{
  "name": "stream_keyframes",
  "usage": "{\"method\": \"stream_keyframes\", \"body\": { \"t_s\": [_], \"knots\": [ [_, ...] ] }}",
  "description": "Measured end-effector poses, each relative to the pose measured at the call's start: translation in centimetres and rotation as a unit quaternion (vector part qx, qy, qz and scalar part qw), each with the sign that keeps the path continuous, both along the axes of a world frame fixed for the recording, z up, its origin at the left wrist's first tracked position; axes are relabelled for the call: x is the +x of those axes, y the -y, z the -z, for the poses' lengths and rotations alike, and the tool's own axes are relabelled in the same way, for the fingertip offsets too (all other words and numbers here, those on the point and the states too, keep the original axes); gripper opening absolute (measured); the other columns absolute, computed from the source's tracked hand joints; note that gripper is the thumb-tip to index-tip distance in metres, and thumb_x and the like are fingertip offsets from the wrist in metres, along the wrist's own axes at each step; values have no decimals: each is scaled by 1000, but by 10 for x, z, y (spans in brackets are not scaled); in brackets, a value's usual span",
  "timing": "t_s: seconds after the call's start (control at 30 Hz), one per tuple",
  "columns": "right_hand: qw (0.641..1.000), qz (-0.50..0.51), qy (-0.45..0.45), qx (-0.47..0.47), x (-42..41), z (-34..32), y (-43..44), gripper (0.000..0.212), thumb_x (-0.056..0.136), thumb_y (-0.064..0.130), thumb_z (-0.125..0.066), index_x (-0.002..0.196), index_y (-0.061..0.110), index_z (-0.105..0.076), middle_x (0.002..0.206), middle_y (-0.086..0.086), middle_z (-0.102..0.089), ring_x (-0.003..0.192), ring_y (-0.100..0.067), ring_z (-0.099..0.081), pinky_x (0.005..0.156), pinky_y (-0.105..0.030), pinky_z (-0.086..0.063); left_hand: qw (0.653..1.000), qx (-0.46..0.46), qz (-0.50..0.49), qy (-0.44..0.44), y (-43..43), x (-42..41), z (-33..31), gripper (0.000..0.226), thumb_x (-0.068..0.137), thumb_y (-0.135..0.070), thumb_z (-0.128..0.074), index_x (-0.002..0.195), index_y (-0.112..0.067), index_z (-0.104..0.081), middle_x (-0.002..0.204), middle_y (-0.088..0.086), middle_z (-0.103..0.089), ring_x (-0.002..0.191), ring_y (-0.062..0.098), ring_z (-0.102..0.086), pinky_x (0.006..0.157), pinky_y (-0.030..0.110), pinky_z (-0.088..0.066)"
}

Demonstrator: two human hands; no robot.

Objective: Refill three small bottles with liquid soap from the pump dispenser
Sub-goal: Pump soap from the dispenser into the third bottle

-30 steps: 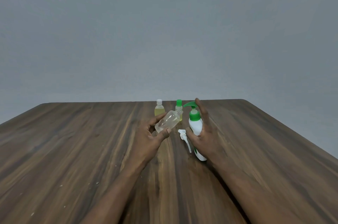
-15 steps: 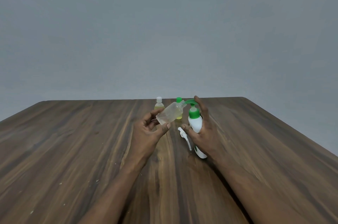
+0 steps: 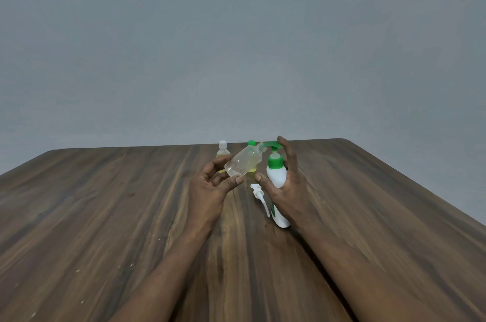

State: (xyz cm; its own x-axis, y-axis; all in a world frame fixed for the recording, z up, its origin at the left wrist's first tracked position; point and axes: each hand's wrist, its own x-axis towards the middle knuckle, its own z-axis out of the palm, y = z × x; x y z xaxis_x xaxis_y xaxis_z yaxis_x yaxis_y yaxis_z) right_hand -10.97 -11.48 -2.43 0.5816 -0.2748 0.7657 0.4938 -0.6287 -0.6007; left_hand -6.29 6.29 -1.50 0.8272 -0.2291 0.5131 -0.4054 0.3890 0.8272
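Two bare forearms enter from the bottom of the frame and reach over the dark wooden worktop [image 3: 105, 216], which fills the lower half of the picture.

A little left of the centre, the left hand [image 3: 207, 190] is raised over the worktop. It grips a clear small bottle [image 3: 244, 164] between the thumb and the curled fingers. This bottle has no cap and is tilted, so that its open threaded neck points to the upper right, just beside the green spout of the pump dispenser [image 3: 275, 174].

A little right of the centre, the right hand [image 3: 289, 190] is wrapped around the white body of the dispenser, thumb on the near side, and one finger lies over the top of the green pump head. The dispenser leans slightly, with its base on the worktop.

Between the two hands, lower in the frame, a white spray head [image 3: 255, 187] with its thin tube lies flat on the wood.

Farther back, near the far edge of the worktop, stand two more small bottles – a white-capped bottle [image 3: 222, 149] with yellowish liquid on the left, and a green-capped bottle [image 3: 251, 142], mostly hidden behind the clear one. Behind all is a plain grey wall [image 3: 236, 45].
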Motion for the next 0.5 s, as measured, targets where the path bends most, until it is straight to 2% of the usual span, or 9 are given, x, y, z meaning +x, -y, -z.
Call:
{"method": "stream_keyframes", "body": {
  "t_s": [0.17, 0.33, 0.5],
  "knots": [
    [999, 11, 0, 35, 5, 7, 1, 87, 84, 20, -76, 150, 49, -27, 133, 9, -61, 114, 2, -61, 85, -3, -42, 1000, -4, 22, 6, 4, 3, 1, 46, 77, 8, -77, 119, -10, -68, 113, -2, -76, 103, 14, -73, 80, 21, -56],
    [998, 11, 5, 54, 6, 5, 4, 82, 83, 40, -74, 149, 52, -26, 135, 23, -55, 115, 11, -57, 85, -1, -42, 999, -7, 25, 20, 6, 2, 0, 46, 76, 5, -79, 116, -17, -71, 110, -5, -77, 100, 12, -73, 79, 21, -57],
    [998, 5, 16, 54, 6, 7, 4, 80, 82, 40, -72, 149, 51, -28, 131, 27, -57, 112, 7, -61, 84, -3, -44, 1000, -6, 20, 22, 7, 3, -1, 46, 76, 0, -80, 117, -18, -71, 110, -6, -77, 100, 11, -73, 80, 21, -57]
  ]
}}
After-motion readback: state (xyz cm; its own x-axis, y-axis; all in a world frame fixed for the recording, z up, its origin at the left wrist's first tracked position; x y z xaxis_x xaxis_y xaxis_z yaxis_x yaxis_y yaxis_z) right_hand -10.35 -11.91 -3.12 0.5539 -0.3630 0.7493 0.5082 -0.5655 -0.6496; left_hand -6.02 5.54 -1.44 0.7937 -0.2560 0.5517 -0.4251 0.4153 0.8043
